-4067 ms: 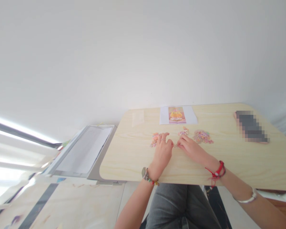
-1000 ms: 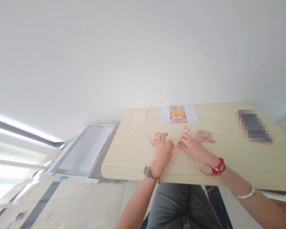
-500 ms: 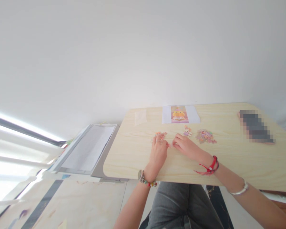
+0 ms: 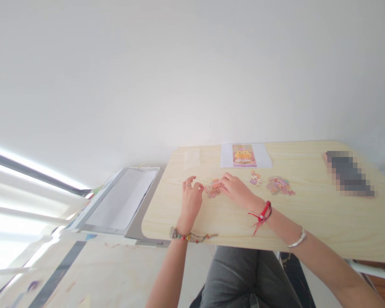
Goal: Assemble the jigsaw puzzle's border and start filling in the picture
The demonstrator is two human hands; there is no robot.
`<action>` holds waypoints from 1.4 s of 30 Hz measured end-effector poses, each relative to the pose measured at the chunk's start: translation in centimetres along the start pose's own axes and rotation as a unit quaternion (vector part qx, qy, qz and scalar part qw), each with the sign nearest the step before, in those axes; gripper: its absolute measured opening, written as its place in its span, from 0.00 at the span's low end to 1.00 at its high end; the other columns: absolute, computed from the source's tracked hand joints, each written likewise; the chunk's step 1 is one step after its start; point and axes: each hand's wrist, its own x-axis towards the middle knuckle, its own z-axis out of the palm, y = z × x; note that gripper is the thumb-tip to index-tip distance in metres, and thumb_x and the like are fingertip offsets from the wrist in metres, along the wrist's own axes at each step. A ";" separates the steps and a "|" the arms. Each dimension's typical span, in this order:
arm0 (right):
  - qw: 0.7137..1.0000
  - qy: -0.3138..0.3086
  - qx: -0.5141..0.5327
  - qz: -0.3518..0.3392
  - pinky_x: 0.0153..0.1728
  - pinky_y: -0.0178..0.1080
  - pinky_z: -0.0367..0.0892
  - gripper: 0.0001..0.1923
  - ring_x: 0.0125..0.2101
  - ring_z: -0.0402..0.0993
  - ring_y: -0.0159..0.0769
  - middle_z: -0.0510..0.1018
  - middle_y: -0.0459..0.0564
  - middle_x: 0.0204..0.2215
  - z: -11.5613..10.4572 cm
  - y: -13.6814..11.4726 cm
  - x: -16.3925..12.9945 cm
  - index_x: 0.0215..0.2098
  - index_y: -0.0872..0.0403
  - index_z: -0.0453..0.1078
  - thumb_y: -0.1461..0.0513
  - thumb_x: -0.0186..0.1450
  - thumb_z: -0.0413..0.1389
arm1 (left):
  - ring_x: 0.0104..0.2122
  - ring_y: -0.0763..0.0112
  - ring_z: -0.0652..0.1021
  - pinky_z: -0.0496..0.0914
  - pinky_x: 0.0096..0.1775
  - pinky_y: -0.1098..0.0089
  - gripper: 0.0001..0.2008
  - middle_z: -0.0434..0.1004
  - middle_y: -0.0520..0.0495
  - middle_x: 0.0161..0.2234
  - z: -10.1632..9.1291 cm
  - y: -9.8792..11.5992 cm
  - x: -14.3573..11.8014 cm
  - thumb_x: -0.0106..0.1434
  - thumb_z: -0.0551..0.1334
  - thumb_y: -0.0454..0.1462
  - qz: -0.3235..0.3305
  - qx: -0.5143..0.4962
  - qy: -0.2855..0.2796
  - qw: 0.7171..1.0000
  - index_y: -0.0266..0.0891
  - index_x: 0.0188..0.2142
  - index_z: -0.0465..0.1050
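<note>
Small pastel jigsaw puzzle pieces (image 4: 213, 188) lie in a loose pile between my hands. My left hand (image 4: 191, 201) is at the pile's left side, its fingers curled and thumb and forefinger brought together; anything between them is too small to make out. From the right, my right hand (image 4: 239, 189) reaches onto the pile, fingers closed together with the tips among the pieces. Just beyond it is a small cluster of pieces (image 4: 255, 178). A larger heap of puzzle pieces (image 4: 280, 185) lies farther right. Behind them rests a sheet with a printed picture (image 4: 244, 155) of a yellow character.
The wooden table (image 4: 308, 222) stands against a white wall. A clear plastic bag (image 4: 191, 158) lies at the back left. A blurred dark phone-shaped object (image 4: 349, 173) is at the right. Papers (image 4: 122, 199) rest on a lower grey-white unit to the left.
My left hand has moved left, off the pile it was covering. My right hand has also shifted left and now touches that pile. The view has shifted slightly.
</note>
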 end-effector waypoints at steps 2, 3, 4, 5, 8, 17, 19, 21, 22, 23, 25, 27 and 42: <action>1.000 0.019 -0.002 0.023 0.39 0.39 0.65 0.07 0.36 0.69 0.36 0.70 0.53 0.36 -0.8 1.5 -1.2 0.37 0.57 0.70 0.67 0.63 0.50 | 0.48 0.55 0.68 0.67 0.47 0.53 0.05 0.64 0.38 0.45 0.5 -0.4 0.4 0.58 0.58 0.29 -0.007 0.002 -0.005 1.000 0.38 0.29 0.70; 0.999 0.029 -0.002 0.036 0.39 0.39 0.64 0.08 0.36 0.70 0.36 0.71 0.53 0.36 -1.3 2.5 -1.9 0.37 0.56 0.70 0.68 0.63 0.50 | 0.48 0.55 0.68 0.67 0.47 0.52 0.05 0.64 0.38 0.45 0.8 -0.5 0.5 0.58 0.58 0.29 -0.010 0.003 -0.009 1.000 0.39 0.28 0.71; 0.998 0.038 -0.007 0.052 0.40 0.39 0.64 0.08 0.37 0.70 0.37 0.71 0.52 0.36 -1.8 3.6 -2.7 0.36 0.55 0.70 0.67 0.63 0.49 | 0.48 0.54 0.68 0.67 0.47 0.52 0.05 0.65 0.39 0.45 1.1 -0.6 0.6 0.58 0.58 0.29 -0.012 0.005 -0.013 1.000 0.39 0.28 0.71; 0.996 0.046 -0.018 0.072 0.40 0.39 0.64 0.09 0.36 0.70 0.37 0.71 0.52 0.35 -2.4 4.6 -3.4 0.35 0.55 0.71 0.67 0.63 0.49 | 0.48 0.54 0.68 0.67 0.47 0.52 0.05 0.65 0.39 0.45 1.3 -0.6 0.6 0.57 0.59 0.29 -0.013 0.006 -0.017 1.000 0.39 0.28 0.71; 0.989 0.034 -0.071 0.124 0.38 0.39 0.63 0.09 0.36 0.70 0.38 0.71 0.52 0.35 -4.1 7.4 -5.5 0.34 0.55 0.72 0.65 0.63 0.49 | 0.48 0.54 0.68 0.66 0.48 0.52 0.03 0.65 0.39 0.44 1.5 -0.5 0.4 0.57 0.60 0.30 -0.017 0.004 -0.017 1.000 0.39 0.28 0.71; 0.965 -0.054 -0.166 0.198 0.34 0.39 0.59 0.11 0.31 0.69 0.38 0.70 0.52 0.32 -4.7 7.6 -6.7 0.32 0.56 0.72 0.61 0.63 0.50 | 0.48 0.55 0.67 0.66 0.48 0.51 0.05 0.63 0.38 0.47 -0.5 2.9 0.0 0.59 0.58 0.29 0.006 -0.010 0.006 1.000 0.39 0.33 0.71; 0.960 -0.043 -0.179 0.210 0.34 0.40 0.58 0.10 0.32 0.69 0.39 0.70 0.53 0.32 -4.5 7.4 -6.6 0.32 0.56 0.72 0.61 0.63 0.50 | 0.47 0.56 0.67 0.68 0.46 0.52 0.05 0.63 0.39 0.48 -0.2 4.0 0.2 0.59 0.59 0.30 0.012 -0.028 -0.005 1.000 0.40 0.33 0.71; 0.958 -0.032 -0.191 0.212 0.34 0.40 0.58 0.10 0.33 0.68 0.40 0.70 0.54 0.33 -4.4 7.5 -6.6 0.34 0.57 0.71 0.60 0.63 0.51 | 0.47 0.57 0.67 0.68 0.46 0.53 0.06 0.62 0.41 0.48 0.2 4.8 0.2 0.58 0.59 0.29 0.020 -0.044 -0.014 0.999 0.40 0.34 0.70; 0.958 -0.032 -0.194 0.207 0.34 0.40 0.58 0.09 0.33 0.68 0.40 0.70 0.55 0.33 -4.3 7.7 -6.6 0.34 0.57 0.70 0.60 0.62 0.51 | 0.48 0.58 0.67 0.68 0.46 0.53 0.07 0.62 0.41 0.48 0.4 5.2 0.3 0.58 0.59 0.29 0.025 -0.050 -0.016 0.998 0.41 0.35 0.70; 0.960 -0.036 -0.194 0.200 0.34 0.39 0.59 0.09 0.34 0.68 0.40 0.70 0.55 0.34 -4.3 7.8 -6.5 0.33 0.57 0.70 0.60 0.62 0.52 | 0.48 0.58 0.67 0.68 0.47 0.53 0.08 0.62 0.41 0.48 0.5 5.6 0.3 0.57 0.59 0.28 0.034 -0.057 -0.019 0.998 0.41 0.36 0.70; 0.962 -0.046 -0.190 0.189 0.33 0.39 0.59 0.07 0.33 0.68 0.40 0.70 0.54 0.34 -4.3 8.0 -6.5 0.32 0.56 0.70 0.60 0.61 0.53 | 0.50 0.58 0.66 0.67 0.48 0.52 0.09 0.62 0.41 0.48 0.6 6.4 0.3 0.57 0.60 0.27 0.049 -0.070 -0.025 0.996 0.40 0.37 0.69; 0.963 -0.045 -0.182 0.192 0.33 0.39 0.59 0.08 0.33 0.68 0.40 0.70 0.54 0.33 -4.4 8.0 -6.6 0.31 0.56 0.70 0.59 0.61 0.53 | 0.51 0.57 0.65 0.66 0.49 0.52 0.09 0.62 0.40 0.48 0.4 7.2 0.2 0.57 0.60 0.27 0.061 -0.079 -0.039 0.994 0.39 0.37 0.69; 0.984 -0.124 0.034 0.122 0.31 0.35 0.61 0.14 0.30 0.70 0.36 0.75 0.51 0.26 -3.5 5.9 -6.0 0.23 0.56 0.70 0.65 0.63 0.47 | 0.53 0.54 0.63 0.64 0.51 0.50 0.09 0.59 0.40 0.51 0.9 9.0 -1.4 0.56 0.61 0.28 0.089 -0.101 -0.083 0.987 0.39 0.37 0.69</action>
